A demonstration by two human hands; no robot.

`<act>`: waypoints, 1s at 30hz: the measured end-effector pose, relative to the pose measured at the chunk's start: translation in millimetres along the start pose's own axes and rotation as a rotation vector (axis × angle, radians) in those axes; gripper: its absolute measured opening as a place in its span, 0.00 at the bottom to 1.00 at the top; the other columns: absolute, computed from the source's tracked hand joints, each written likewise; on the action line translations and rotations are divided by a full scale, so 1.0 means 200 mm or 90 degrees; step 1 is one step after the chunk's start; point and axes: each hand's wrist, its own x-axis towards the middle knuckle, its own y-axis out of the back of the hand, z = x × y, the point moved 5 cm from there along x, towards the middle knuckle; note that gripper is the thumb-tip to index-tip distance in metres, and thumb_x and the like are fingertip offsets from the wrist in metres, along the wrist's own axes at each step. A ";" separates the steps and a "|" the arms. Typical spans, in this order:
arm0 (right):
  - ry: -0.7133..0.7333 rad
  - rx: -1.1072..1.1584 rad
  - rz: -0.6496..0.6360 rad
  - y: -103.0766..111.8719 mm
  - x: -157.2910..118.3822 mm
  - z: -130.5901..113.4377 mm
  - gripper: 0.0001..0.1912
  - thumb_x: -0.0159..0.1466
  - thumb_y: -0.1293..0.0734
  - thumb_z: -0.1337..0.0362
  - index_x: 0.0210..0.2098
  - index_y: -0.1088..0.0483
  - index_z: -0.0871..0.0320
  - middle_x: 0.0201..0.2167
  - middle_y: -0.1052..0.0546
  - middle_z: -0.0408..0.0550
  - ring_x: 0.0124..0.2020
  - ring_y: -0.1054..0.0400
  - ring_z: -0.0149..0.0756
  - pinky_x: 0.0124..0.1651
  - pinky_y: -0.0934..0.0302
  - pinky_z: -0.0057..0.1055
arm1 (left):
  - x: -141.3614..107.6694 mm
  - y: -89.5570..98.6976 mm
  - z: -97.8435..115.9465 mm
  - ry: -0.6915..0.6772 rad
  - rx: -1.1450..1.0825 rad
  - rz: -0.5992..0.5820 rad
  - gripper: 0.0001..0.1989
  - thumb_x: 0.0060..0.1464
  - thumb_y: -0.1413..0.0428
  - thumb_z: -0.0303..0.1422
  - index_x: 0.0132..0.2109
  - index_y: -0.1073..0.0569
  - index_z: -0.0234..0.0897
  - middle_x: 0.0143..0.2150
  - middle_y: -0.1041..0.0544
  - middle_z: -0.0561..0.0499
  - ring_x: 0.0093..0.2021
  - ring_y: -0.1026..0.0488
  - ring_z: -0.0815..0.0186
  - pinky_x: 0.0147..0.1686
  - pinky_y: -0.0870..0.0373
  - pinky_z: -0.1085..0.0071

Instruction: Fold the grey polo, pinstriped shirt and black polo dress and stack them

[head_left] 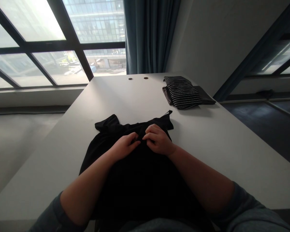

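Observation:
A black garment (140,180), which looks like a short-sleeved top, lies spread from the middle of the table toward my body. Its dark cloth hides most folds and seams, and a small light patch shows at its far right corner. Near the far end of the garment, my left hand (124,147) pinches the cloth between thumb and fingers. Close beside it on the right, my right hand (159,140) has its fingers curled and pressed on the same cloth. A small gap separates the two hands.
Folded clothes sit at the far right of the white table (106,96): a black-and-white striped piece (183,92) rests over a dark folded piece (204,95). Two round cable holes are set near the far edge. Beyond stand a blue curtain (149,35) and large windows.

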 end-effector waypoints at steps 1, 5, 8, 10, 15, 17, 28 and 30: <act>-0.019 0.005 0.001 0.01 0.00 0.01 0.11 0.61 0.37 0.76 0.35 0.27 0.54 0.37 0.27 0.49 0.42 0.32 0.41 0.47 0.32 0.41 | 0.00 0.01 0.00 0.005 0.010 0.010 0.10 0.63 0.44 0.39 0.35 0.35 0.41 0.28 0.32 0.58 0.28 0.34 0.68 0.30 0.40 0.69; -0.108 0.001 0.031 0.02 -0.01 0.05 0.20 0.62 0.39 0.74 0.50 0.25 0.54 0.49 0.26 0.54 0.52 0.31 0.46 0.56 0.33 0.48 | -0.01 0.01 0.04 -0.009 0.077 0.013 0.06 0.63 0.43 0.37 0.38 0.31 0.41 0.29 0.27 0.57 0.29 0.31 0.66 0.29 0.38 0.68; -0.137 -0.025 -0.033 0.00 -0.02 0.08 0.24 0.63 0.38 0.74 0.55 0.25 0.53 0.63 0.32 0.56 0.63 0.37 0.49 0.62 0.36 0.52 | -0.01 0.01 0.07 -0.067 0.140 0.015 0.06 0.66 0.44 0.37 0.41 0.26 0.41 0.34 0.21 0.53 0.35 0.24 0.63 0.38 0.32 0.66; -0.131 -0.041 -0.083 -0.02 -0.03 0.10 0.18 0.61 0.37 0.76 0.45 0.23 0.54 0.64 0.33 0.55 0.65 0.39 0.50 0.65 0.39 0.53 | -0.02 0.01 0.09 -0.106 0.182 0.023 0.09 0.69 0.47 0.37 0.44 0.23 0.41 0.38 0.18 0.51 0.40 0.21 0.61 0.46 0.31 0.63; -0.107 -0.096 -0.114 -0.02 -0.03 0.12 0.12 0.60 0.34 0.78 0.35 0.26 0.55 0.48 0.26 0.52 0.54 0.34 0.46 0.60 0.40 0.46 | -0.03 0.00 0.11 -0.128 0.282 0.006 0.10 0.69 0.47 0.38 0.44 0.23 0.41 0.41 0.18 0.51 0.41 0.21 0.61 0.50 0.33 0.60; -0.103 -0.135 -0.125 -0.02 -0.02 0.12 0.11 0.61 0.34 0.77 0.36 0.26 0.56 0.42 0.26 0.51 0.48 0.34 0.44 0.54 0.40 0.43 | -0.03 -0.01 0.11 -0.131 0.329 -0.017 0.10 0.67 0.44 0.40 0.44 0.23 0.41 0.41 0.18 0.51 0.41 0.21 0.60 0.49 0.33 0.59; -0.139 -0.152 -0.125 0.04 0.00 0.08 0.09 0.58 0.37 0.73 0.35 0.27 0.56 0.31 0.23 0.46 0.31 0.33 0.39 0.40 0.43 0.35 | -0.04 0.11 0.09 -0.064 0.363 0.218 0.15 0.68 0.45 0.39 0.57 0.23 0.42 0.56 0.20 0.44 0.57 0.25 0.51 0.58 0.30 0.54; -0.137 -0.151 -0.101 0.06 0.01 0.06 0.08 0.60 0.37 0.71 0.34 0.27 0.56 0.30 0.23 0.47 0.31 0.32 0.38 0.39 0.42 0.35 | -0.03 0.12 0.04 0.004 0.384 0.209 0.14 0.67 0.44 0.38 0.56 0.22 0.42 0.53 0.18 0.44 0.52 0.21 0.51 0.52 0.28 0.55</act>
